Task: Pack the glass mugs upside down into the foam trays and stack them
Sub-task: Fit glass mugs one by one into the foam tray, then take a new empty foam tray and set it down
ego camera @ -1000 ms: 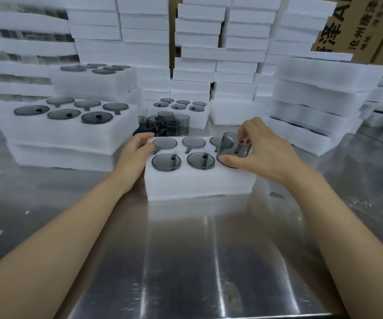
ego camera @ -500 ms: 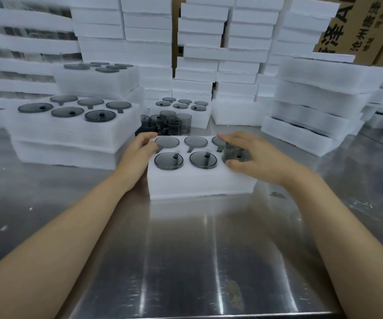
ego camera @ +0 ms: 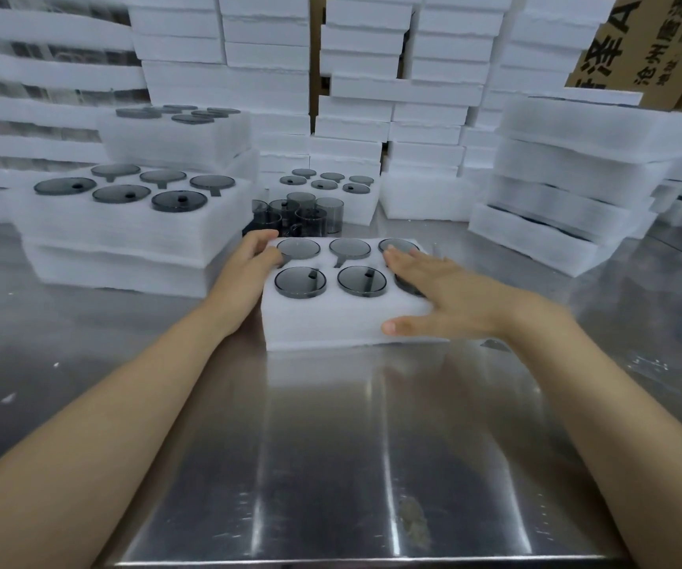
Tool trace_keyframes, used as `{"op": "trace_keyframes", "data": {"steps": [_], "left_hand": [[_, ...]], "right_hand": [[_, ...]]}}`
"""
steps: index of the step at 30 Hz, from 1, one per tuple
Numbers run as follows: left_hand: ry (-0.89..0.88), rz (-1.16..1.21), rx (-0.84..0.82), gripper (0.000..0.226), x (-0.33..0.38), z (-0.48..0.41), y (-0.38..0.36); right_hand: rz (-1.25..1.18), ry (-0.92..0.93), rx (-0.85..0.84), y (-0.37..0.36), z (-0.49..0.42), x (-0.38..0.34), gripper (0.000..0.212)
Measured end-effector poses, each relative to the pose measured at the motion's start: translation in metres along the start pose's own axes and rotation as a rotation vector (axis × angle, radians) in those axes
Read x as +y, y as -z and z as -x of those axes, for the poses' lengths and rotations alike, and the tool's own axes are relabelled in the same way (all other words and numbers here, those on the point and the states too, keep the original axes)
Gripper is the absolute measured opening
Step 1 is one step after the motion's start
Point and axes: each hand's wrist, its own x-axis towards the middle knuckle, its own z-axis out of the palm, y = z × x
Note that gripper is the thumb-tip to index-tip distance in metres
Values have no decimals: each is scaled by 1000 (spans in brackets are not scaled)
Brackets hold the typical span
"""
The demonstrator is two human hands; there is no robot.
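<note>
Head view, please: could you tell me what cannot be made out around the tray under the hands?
1. Front-right mug: head view, mostly under the right hand; its seating is hidden.
2. Loose mugs: head view, partly behind the tray and left hand; no count possible.
3. Box print: head view, cut off by the top and right edges.

**A packing room in a factory**

Tall piles of white foam trays [ego camera: 265, 55] fill the back. Brown boxes [ego camera: 655, 51] with big print stand behind them. The surface [ego camera: 331, 445] is shiny metal, with many dark mugs [ego camera: 304, 215], all the same.
</note>
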Motion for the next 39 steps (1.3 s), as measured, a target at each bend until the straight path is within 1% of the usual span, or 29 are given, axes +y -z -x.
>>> {"op": "trace_keyframes", "data": {"steps": [2,5,6,8,9,10,11,13,14,16,17,18,20,21,22,25,26,27,28,29,31,32,35,37,39], "left_hand": [[12,-4,12,46,1,1,-1],[48,-53,54,55,2,1,-3],[69,-82,75,58,2,1,-2],[69,-139,80,53,3,2,-1],[55,-155,72,50,3,2,-1],[47,-150,70,50,2,2,-1],[42,-127,74,52,1,2,-1],[4,-82,95,54,-1,1,-1],[-17,-69,107,54,-1,1,-2],[-58,-45,140,53,0,0,-3],[-82,-40,165,51,1,0,-4],[-96,-30,192,49,2,0,-4],[-96,24,233,45,3,-1,-5],[-83,70,243,45,3,0,-5],[-66,114,253,43,4,0,-6],[-48,302,274,32,10,-3,-10],[-43,386,275,29,13,-5,-12],[-43,411,276,28,13,-6,-15],[-31,354,251,28,13,-9,-17],[-12,270,191,28,9,-11,-19],[66,109,72,37,0,-16,-21],[92,78,44,40,-3,-18,-20],[79,90,34,41,-9,-22,-18],[79,113,19,41,-10,-24,-19],[68,114,17,44,-10,-25,-19]], "right_hand": [[-109,10,6,-2,1,4,99],[-393,29,6,-2,4,13,98],[-495,8,31,-2,5,15,96],[-690,-115,122,-4,6,22,93],[-750,-195,149,-6,5,25,95],[-777,-269,133,-8,4,27,98],[-784,-330,82,-11,4,28,98],[-796,-407,-14,-17,4,27,89],[-808,-416,-26,-18,5,27,87],[-860,-362,3,-19,5,26,86],[-923,-311,45,-19,3,25,81],[-1028,-275,106,-18,1,23,71],[-1275,-261,231,-17,-4,18,48],[-1359,-267,285,-17,-5,16,42],[-1415,-260,324,-16,-5,15,41],[-1604,-238,510,-9,-3,13,49],[-1656,-223,576,-6,-2,11,46],[-1706,-190,637,-1,-1,6,37],[-1755,-151,692,4,0,-1,26],[-1792,-122,740,10,-1,-10,18],[-1836,-50,755,24,-7,-32,18],[-1847,-17,732,33,-12,-44,19],[-1823,48,631,64,-37,-83,19],[-1757,78,565,80,-59,-113,18],[-1667,50,496,90,-86,-144,17]]}}
